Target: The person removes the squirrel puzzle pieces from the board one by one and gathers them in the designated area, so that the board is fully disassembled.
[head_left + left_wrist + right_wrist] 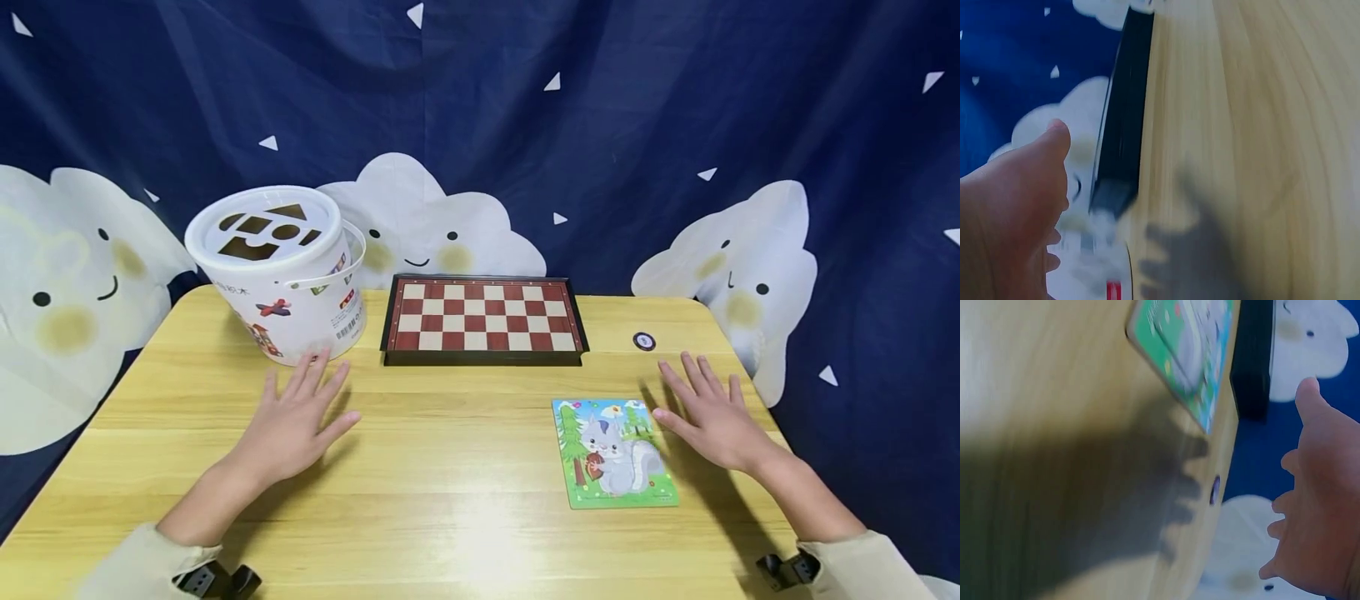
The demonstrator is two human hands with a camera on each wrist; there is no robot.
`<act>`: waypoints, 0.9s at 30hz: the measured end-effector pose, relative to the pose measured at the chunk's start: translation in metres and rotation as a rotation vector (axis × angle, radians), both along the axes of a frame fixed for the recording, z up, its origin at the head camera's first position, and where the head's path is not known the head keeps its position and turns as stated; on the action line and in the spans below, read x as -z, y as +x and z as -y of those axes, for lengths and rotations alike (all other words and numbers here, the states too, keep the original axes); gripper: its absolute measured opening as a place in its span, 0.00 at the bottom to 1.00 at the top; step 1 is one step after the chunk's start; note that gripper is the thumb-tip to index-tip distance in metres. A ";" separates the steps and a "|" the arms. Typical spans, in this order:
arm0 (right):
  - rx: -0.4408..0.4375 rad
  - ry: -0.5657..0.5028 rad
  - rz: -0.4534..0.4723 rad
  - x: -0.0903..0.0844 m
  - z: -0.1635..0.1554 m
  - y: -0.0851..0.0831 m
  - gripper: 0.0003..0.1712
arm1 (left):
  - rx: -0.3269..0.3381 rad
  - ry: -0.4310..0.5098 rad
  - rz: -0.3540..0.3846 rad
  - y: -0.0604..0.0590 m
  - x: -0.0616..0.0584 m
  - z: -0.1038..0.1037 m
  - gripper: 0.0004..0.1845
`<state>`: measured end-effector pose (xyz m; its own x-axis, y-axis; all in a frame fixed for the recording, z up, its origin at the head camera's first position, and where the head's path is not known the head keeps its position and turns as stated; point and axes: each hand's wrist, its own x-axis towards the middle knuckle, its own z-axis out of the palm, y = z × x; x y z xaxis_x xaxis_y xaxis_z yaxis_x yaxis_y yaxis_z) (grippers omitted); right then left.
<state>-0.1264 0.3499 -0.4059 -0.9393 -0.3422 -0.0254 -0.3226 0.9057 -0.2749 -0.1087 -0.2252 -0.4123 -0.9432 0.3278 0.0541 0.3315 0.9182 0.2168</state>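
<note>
My left hand [291,429] hovers over the table with fingers spread, its fingertips overlapping the base of a white lidded bucket [281,292] in the head view. To the right, my right hand [708,421] is also held above the wood, palm down and fingers apart, holding nothing. Just left of its thumb lies a squirrel picture puzzle [615,454]. Beyond those fingers sits a small dark round chip [643,341]. A red and white chessboard [486,317] in a black frame stands at the back middle, between the two hands.
The wooden table [420,517] ends at a dark blue curtain [480,83] printed with white clouds. The bucket's lid [262,225] has several shaped holes, and its white handle [358,258] hangs on the right side. Both hands cast shadows on the table.
</note>
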 end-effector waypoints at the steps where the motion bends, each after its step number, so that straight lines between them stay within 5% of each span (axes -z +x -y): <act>1: -0.007 -0.003 -0.001 0.001 0.004 0.001 0.44 | 0.016 0.002 -0.006 -0.001 -0.001 -0.006 0.40; 16: -0.072 -0.036 0.036 0.027 0.058 0.018 0.45 | 0.268 0.052 -0.043 -0.020 0.000 -0.109 0.41; 27: -0.084 -0.003 0.031 0.044 0.079 0.020 0.48 | 0.410 0.113 0.043 -0.040 0.014 -0.188 0.39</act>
